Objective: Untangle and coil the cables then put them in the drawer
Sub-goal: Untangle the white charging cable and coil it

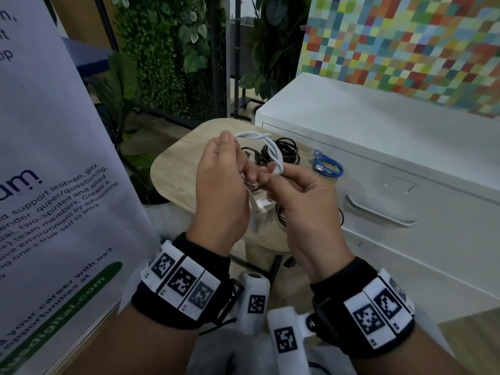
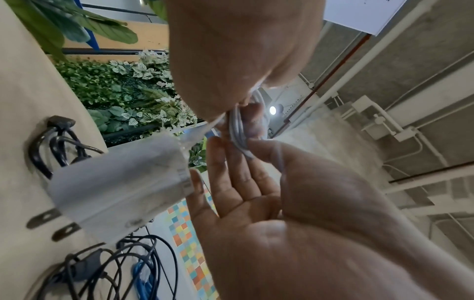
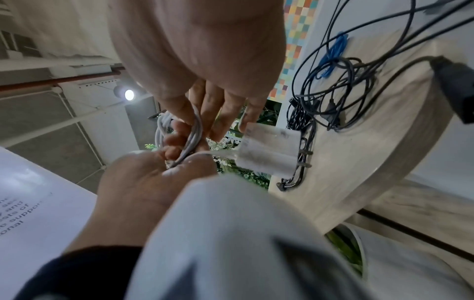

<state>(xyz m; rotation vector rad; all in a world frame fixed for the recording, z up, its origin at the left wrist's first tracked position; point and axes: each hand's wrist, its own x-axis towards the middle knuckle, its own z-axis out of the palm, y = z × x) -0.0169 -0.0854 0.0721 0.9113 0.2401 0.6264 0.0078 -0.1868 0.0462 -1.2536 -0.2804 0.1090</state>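
Note:
Both of my hands hold a white cable (image 1: 269,150) wound into a small coil above the round wooden table (image 1: 178,169). My left hand (image 1: 232,147) pinches the coil's far loop between thumb and fingers. My right hand (image 1: 270,174) pinches the near side of the coil (image 3: 192,138), where the strands bunch. The cable's white charger brick (image 1: 259,209) hangs below my hands, its two prongs (image 2: 46,219) near the tabletop. A heap of black cables (image 1: 281,154) and a blue cable (image 1: 327,165) lie on the table behind the coil.
A white drawer cabinet (image 1: 405,147) stands right of the table, its drawer with the curved handle (image 1: 378,212) closed. A printed banner (image 1: 54,158) stands close on the left. Plants (image 1: 167,63) fill the background.

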